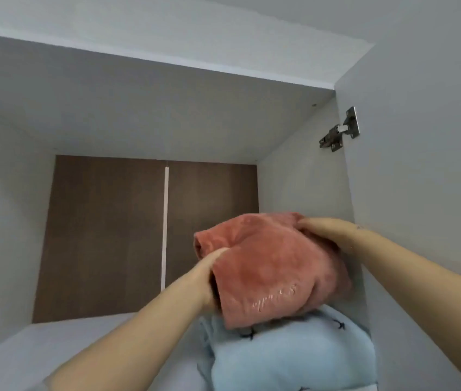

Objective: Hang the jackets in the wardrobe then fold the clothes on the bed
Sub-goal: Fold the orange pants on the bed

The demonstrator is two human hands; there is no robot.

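Observation:
A folded salmon-pink fleece garment point(266, 266) with stitched lettering is held up inside a high wardrobe compartment. My left hand point(209, 275) grips its left edge, fingers tucked underneath. My right hand point(322, 232) grips its far right side, close to the compartment's right wall. The pink garment sits just above a folded light-blue garment point(288, 356) with small dark prints, which lies on the shelf point(68, 345) at the right.
The compartment has pale grey side walls, a grey top panel and a brown back panel point(105, 235) with a white vertical strip. A metal door hinge point(339, 131) is fixed on the right wall. The shelf's left part shows bare grey surface.

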